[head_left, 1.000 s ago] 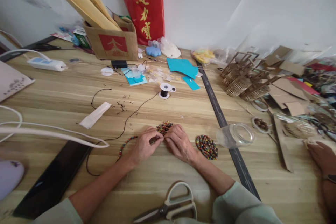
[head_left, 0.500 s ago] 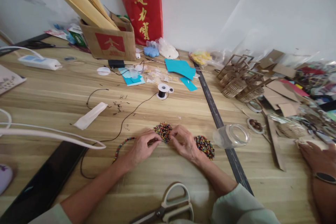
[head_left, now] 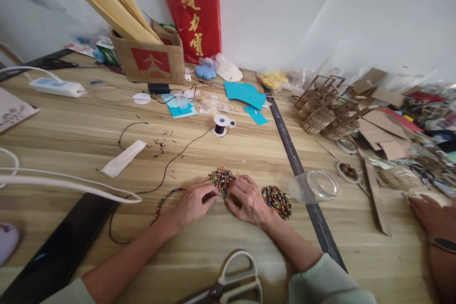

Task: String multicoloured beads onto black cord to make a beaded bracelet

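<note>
In the head view, both hands rest low on the pale wooden table (head_left: 249, 152), close together near its front edge. The left hand (head_left: 192, 203) is curled with thumb and fingers pinched together on the end of a thin dark cord (head_left: 167, 164) — a curved run of small multicoloured beads already strung on it (head_left: 166, 198) lies just left of the wrist. The right hand (head_left: 247, 199) is bent over with its fingertips pressed down at the near edge of a small heap of loose multicoloured beads (head_left: 221, 179); whether it has a single bead nipped between the fingers cannot be told. The two sets of fingertips almost touch just below that heap. A second, flatter round patch of multicoloured beads (head_left: 277, 201) lies just right of the right hand, and a clear plastic jar on its side (head_left: 313, 186) sits beside that. The cord runs back across the table to a small white spool of black thread (head_left: 220, 125). Grey-handled scissors (head_left: 233, 282) lie near the front edge, between the forearms. At the far right another person's hand (head_left: 429, 213) rests by cardboard pieces.
</note>
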The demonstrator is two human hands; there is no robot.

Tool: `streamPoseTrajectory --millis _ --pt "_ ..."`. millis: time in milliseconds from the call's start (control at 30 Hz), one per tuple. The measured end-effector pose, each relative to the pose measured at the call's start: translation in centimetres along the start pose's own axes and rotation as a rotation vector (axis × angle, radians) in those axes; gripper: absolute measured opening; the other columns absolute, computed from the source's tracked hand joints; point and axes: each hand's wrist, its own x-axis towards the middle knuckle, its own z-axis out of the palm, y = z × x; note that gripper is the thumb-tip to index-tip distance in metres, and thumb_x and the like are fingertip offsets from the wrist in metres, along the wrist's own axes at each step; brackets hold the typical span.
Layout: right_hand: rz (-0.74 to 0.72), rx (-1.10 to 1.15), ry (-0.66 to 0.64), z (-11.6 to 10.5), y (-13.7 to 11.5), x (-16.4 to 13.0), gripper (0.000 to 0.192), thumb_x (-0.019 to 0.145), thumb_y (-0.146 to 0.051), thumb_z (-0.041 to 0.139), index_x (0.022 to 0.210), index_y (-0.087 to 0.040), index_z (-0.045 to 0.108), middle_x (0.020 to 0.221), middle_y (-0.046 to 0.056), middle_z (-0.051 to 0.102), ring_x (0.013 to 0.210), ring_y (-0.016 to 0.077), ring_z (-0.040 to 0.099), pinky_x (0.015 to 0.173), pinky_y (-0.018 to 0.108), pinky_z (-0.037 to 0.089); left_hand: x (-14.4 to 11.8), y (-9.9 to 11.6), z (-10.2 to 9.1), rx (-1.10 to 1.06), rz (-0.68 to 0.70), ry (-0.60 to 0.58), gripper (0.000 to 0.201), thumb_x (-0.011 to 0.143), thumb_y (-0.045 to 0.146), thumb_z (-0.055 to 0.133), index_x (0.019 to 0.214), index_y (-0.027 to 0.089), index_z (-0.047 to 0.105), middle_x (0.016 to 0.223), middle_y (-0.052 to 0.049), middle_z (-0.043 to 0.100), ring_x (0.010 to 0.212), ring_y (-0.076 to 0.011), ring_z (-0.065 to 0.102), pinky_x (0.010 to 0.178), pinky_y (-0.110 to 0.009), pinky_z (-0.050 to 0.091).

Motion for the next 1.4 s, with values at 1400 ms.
streamPoseTrajectory --millis 1400 --pt "0.038 0.347 0.168 1.1 -0.1 0.7 0.004 0.087 -0.018 0.056 0.087 -0.021 0.056 0.075 0.002 0.067 0.071 0.0156 0.06 0.083 0.036 0.045 0.4 0.7 -0.7 -0.132 -0.173 -0.024 0.01 0.079 0.01 0.058 0.076 0.017 0.065 0.077 -0.003 0.068 0.075 -0.0157 0.062 0.072 -0.026 0.049"
